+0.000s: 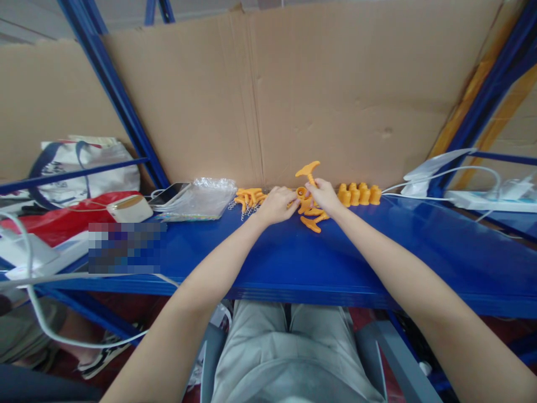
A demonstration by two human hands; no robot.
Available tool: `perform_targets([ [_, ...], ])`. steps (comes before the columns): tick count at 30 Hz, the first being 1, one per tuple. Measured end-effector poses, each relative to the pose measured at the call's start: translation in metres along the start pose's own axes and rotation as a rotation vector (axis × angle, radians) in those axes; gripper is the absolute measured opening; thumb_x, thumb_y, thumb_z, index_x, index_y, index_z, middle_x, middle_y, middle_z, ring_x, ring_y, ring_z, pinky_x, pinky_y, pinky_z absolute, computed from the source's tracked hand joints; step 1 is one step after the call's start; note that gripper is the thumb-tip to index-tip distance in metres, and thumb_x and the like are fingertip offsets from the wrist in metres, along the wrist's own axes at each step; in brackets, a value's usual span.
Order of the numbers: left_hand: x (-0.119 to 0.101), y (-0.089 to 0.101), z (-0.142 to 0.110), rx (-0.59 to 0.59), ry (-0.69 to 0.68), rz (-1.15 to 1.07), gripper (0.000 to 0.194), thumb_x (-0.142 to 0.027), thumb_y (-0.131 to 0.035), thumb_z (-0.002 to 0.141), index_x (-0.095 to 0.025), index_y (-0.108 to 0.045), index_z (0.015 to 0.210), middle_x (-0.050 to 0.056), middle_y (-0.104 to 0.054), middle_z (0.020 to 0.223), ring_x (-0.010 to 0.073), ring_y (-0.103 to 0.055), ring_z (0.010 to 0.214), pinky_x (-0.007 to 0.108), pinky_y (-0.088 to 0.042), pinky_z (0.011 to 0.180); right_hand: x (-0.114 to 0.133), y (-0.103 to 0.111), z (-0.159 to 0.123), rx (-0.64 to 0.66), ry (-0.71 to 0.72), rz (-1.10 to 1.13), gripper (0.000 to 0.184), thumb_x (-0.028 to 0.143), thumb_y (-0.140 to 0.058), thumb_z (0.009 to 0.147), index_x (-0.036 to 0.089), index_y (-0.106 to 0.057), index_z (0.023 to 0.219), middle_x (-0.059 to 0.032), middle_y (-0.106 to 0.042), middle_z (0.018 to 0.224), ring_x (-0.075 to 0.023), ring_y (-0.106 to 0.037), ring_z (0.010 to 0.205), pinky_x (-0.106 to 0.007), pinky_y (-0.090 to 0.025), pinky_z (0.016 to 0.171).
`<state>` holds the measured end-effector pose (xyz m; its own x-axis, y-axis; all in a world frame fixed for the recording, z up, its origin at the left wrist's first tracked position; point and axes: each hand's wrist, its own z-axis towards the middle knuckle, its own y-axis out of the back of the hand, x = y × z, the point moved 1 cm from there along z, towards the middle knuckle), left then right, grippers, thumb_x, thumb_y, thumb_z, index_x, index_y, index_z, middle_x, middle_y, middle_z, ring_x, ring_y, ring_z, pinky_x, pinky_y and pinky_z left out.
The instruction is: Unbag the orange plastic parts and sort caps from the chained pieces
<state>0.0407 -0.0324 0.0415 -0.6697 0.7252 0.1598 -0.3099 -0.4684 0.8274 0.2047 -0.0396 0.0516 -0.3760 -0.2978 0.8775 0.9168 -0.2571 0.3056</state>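
My right hand (326, 196) pinches an orange plastic T-shaped handle w/ ribbed stem (311, 176), crossbar up, over the smooth blue shelf (314, 263). My left hand (277, 205) has fingers curled at a round, hollow orange plastic cup (301, 192) just beside; can't tell if they're gripping. Prob. a fitting step; next move likely calls for aligning stem w/ cup. Nearby: loose curved orange T pcs (311, 224); L, orange handles w/ thin metal spirals (250, 197); R, bottle-shaped orange plastic pcs (359, 195). Behind, creased brown cardboard (319, 89).
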Motion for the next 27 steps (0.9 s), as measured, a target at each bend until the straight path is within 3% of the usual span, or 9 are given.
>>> perform_targets([
  [3, 0.021, -0.004, -0.004, 0.055, 0.221, 0.023, 0.028, -0.025, -0.045, 0.092, -0.017, -0.069, 0.081, 0.013, -0.073, 0.088, 0.0299, -0.067, 0.096, 0.047, -0.046, 0.093, -0.005, 0.007, 0.002, -0.052, -0.056, -0.084, 0.020, 0.018, -0.052, 0.090, 0.023, -0.048, 0.071, 0.0052, -0.053, 0.053, -0.0112, -0.048, 0.039, -0.024, -0.040, 0.044],
  [6, 0.048, -0.018, -0.011, 0.241, 0.431, 0.073, 0.019, -0.023, -0.053, 0.084, -0.018, -0.071, 0.079, 0.013, -0.074, 0.091, 0.0337, -0.067, 0.102, 0.055, -0.043, 0.100, -0.012, 0.013, 0.006, -0.115, -0.114, -0.115, 0.017, 0.019, -0.054, 0.090, 0.023, -0.049, 0.074, 0.0070, -0.049, 0.051, -0.0122, -0.048, 0.039, -0.024, -0.040, 0.042],
  [9, 0.068, -0.033, -0.017, 0.387, 0.400, -0.089, 0.018, -0.021, -0.057, 0.082, -0.021, -0.073, 0.088, 0.009, -0.075, 0.104, 0.0264, -0.066, 0.107, 0.045, -0.047, 0.103, -0.017, 0.018, 0.009, -0.158, -0.126, -0.127, 0.013, 0.018, -0.054, 0.089, 0.023, -0.052, 0.078, 0.0064, -0.052, 0.054, -0.0116, -0.048, 0.040, -0.024, -0.042, 0.044],
  [15, 0.076, -0.042, -0.022, 0.420, 0.444, -0.101, 0.033, -0.023, -0.059, 0.084, -0.021, -0.070, 0.115, 0.012, -0.067, 0.131, 0.0303, -0.059, 0.125, 0.054, -0.041, 0.110, -0.019, 0.021, 0.010, -0.153, -0.114, -0.182, 0.005, 0.020, -0.054, 0.087, 0.020, -0.058, 0.090, -0.0001, -0.065, 0.070, -0.0135, -0.055, 0.047, -0.026, -0.045, 0.050],
  [17, 0.074, -0.038, -0.021, 0.351, 0.437, -0.092, 0.031, -0.021, -0.055, 0.088, -0.020, -0.070, 0.115, 0.013, -0.067, 0.131, 0.0304, -0.058, 0.126, 0.053, -0.041, 0.111, -0.019, 0.021, 0.010, -0.152, -0.088, -0.283, 0.009, 0.020, -0.055, 0.086, 0.019, -0.060, 0.094, -0.0026, -0.069, 0.077, -0.0156, -0.060, 0.053, -0.027, -0.046, 0.055],
  [23, 0.054, -0.009, -0.014, -0.142, 0.265, -0.076, 0.049, -0.021, -0.046, 0.092, -0.016, -0.051, 0.141, 0.015, -0.055, 0.147, 0.0283, -0.048, 0.137, 0.047, -0.037, 0.114, -0.019, 0.018, 0.004, -0.116, 0.195, -0.713, 0.024, 0.023, -0.055, 0.086, 0.021, -0.067, 0.107, -0.0092, -0.074, 0.102, -0.0261, -0.067, 0.091, -0.032, -0.044, 0.071],
  [27, 0.025, 0.000, -0.007, -0.195, 0.045, -0.047, 0.053, -0.026, -0.046, 0.094, -0.018, -0.044, 0.147, 0.015, -0.044, 0.157, 0.0282, -0.036, 0.147, 0.050, -0.028, 0.120, -0.013, 0.010, -0.006, -0.031, 0.522, -0.921, 0.029, 0.020, -0.045, 0.092, 0.019, -0.069, 0.108, -0.0136, -0.073, 0.106, -0.0279, -0.063, 0.095, -0.037, -0.037, 0.078],
])
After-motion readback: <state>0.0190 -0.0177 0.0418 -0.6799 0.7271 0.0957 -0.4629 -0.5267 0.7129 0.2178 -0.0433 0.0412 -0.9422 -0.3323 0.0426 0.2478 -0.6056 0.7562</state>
